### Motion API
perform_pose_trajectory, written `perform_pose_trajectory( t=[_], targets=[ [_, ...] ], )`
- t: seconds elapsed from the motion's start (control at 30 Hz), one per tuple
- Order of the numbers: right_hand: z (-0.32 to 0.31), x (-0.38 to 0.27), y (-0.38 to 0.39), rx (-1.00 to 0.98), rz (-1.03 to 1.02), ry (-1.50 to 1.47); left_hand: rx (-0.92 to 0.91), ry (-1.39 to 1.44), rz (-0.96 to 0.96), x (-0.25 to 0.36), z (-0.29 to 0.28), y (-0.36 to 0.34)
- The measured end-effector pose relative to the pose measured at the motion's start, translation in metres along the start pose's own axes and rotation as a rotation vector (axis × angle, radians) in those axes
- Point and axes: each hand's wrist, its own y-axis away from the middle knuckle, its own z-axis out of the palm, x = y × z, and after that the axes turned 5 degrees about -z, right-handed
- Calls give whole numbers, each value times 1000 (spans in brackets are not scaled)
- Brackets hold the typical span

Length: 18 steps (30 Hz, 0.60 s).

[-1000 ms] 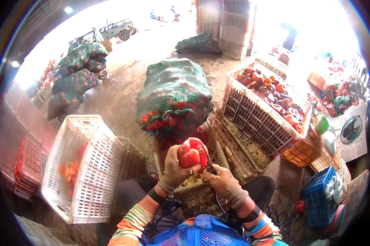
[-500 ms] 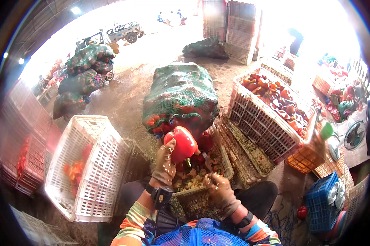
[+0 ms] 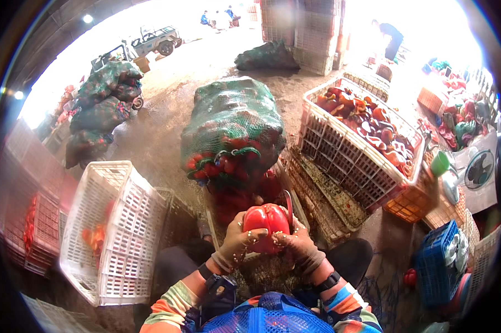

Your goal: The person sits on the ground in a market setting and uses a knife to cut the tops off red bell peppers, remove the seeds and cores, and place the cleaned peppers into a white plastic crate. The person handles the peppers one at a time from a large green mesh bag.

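Note:
A large red bell pepper (image 3: pixel 266 225) is held between my two hands, over the crate in front of me. My left hand (image 3: pixel 236 244) is closed around its left side, thumb across the front. My right hand (image 3: pixel 301 244) presses thumb and fingers on the right side; a thin, curved knife blade (image 3: pixel 289 206) seems to rise from it beside the pepper. Pale seeds cling to both hands. Beneath, the crate (image 3: pixel 300 213) holds red peppers, partly hidden by my hands. A green mesh sack (image 3: pixel 234 116) of red peppers lies at its far end.
A white crate (image 3: pixel 131 233) with some red and orange pieces stands tilted at left. On the right a tall crate (image 3: pixel 344 150) is heaped with cut peppers. Farther right are a blue crate (image 3: pixel 436 277) and a fan (image 3: pixel 479 168). Filled sacks (image 3: pixel 100 116) are stacked far left.
The pepper has come down and nearer to me, turned from its side. My right hand has moved up to join my left on it. The view has shifted slightly.

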Motion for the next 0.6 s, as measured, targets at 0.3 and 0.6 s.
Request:
perform_pose_trajectory(
  t=[0.3,0.6],
  targets=[
    [-27,-3,12,-3,117,-316,-206,284,-121,-11,-10,0],
    [-54,24,15,66,275,-442,-181,641,-82,-27,-13,-13]
  ],
)
